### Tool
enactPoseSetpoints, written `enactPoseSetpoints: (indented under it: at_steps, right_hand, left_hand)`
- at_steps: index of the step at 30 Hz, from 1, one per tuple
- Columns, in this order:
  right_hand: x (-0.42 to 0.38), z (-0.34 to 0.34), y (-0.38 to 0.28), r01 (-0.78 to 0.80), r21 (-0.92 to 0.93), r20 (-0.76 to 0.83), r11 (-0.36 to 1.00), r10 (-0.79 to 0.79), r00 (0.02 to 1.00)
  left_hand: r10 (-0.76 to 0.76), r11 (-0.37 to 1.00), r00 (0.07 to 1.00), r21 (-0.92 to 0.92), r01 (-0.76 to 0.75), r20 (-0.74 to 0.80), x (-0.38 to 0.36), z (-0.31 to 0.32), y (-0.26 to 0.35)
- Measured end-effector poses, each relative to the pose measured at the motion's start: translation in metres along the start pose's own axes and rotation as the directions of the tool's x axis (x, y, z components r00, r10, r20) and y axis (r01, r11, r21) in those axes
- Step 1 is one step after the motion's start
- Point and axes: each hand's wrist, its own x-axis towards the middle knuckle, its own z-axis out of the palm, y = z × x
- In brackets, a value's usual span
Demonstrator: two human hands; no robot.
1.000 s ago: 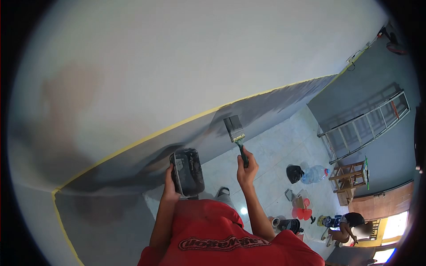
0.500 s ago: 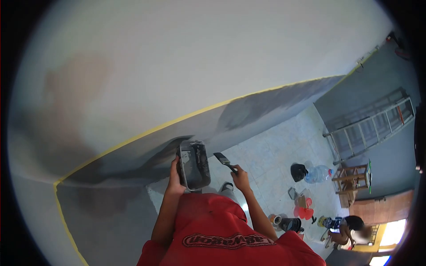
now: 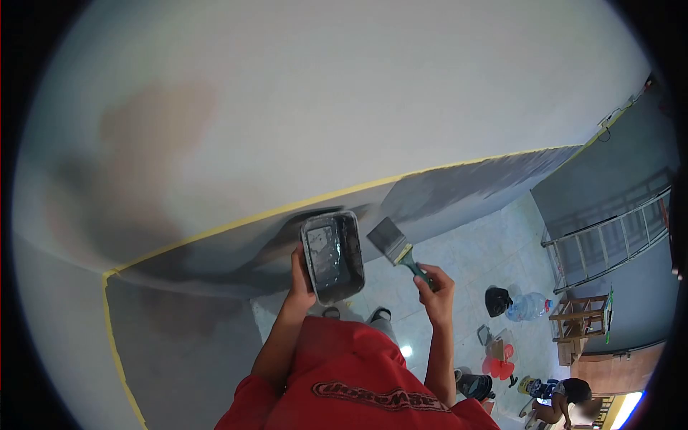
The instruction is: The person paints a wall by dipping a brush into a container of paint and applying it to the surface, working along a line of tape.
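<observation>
My left hand [image 3: 302, 276] grips the side of a dark rectangular paint tray [image 3: 360, 259], with wet grey paint inside it. The fingers behind the tray are hidden. In my right hand [image 3: 434, 284] is a wide paintbrush [image 3: 401, 252], held by its green handle. Its grey-coated bristles point up and left, just right of the tray and apart from it. Beyond both stands the wall, white above [image 3: 344, 93] and grey below [image 3: 459, 183], with a strip of yellow masking tape [image 3: 287, 212] between the two colours.
A ladder [image 3: 609, 236] leans at the right wall near a wooden stool [image 3: 582, 317]. On the tiled floor are a black bag [image 3: 497, 302], a large clear water bottle [image 3: 529, 307], red items [image 3: 499, 367] and a black bucket [image 3: 474, 387]. Another person [image 3: 566, 401] crouches at lower right.
The brush has turned, showing its broad bristle face, and my right hand has moved right. The tray has shifted right and slightly up. The whole view has also shifted.
</observation>
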Motion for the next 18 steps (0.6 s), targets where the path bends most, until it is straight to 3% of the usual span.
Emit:
enactPoseSetpoints:
  at_steps: [5, 8, 10, 14, 18]
  right_hand:
    - [-0.008, -0.006, -0.046, 0.092, -0.127, 0.133, 0.988, -0.075, 0.988]
    - [-0.007, -0.008, -0.055, 0.205, -0.238, 0.198, 0.949, -0.160, 0.967]
    - [-0.007, -0.005, -0.074, 0.306, -0.375, 0.219, 0.875, -0.237, 0.946]
    - [-0.008, -0.002, -0.080, 0.353, -0.509, 0.248, 0.785, -0.258, 0.934]
    - [-0.009, 0.006, -0.070, 0.330, -0.558, 0.219, 0.761, -0.248, 0.944]
  left_hand:
    - [-0.025, 0.998, 0.999, 0.064, 0.027, -0.038, -0.002, 0.018, 0.006]
    - [0.023, 0.945, 0.982, 0.324, 0.039, -0.185, -0.003, 0.030, 0.006]
    - [0.001, 0.885, 0.985, 0.458, 0.080, -0.173, -0.001, 0.042, 0.010]
    - [-0.110, 0.817, 0.974, 0.540, 0.202, -0.198, -0.009, 0.061, 0.010]
    - [-0.245, 0.747, 0.962, 0.608, 0.269, -0.125, -0.007, 0.052, 0.004]
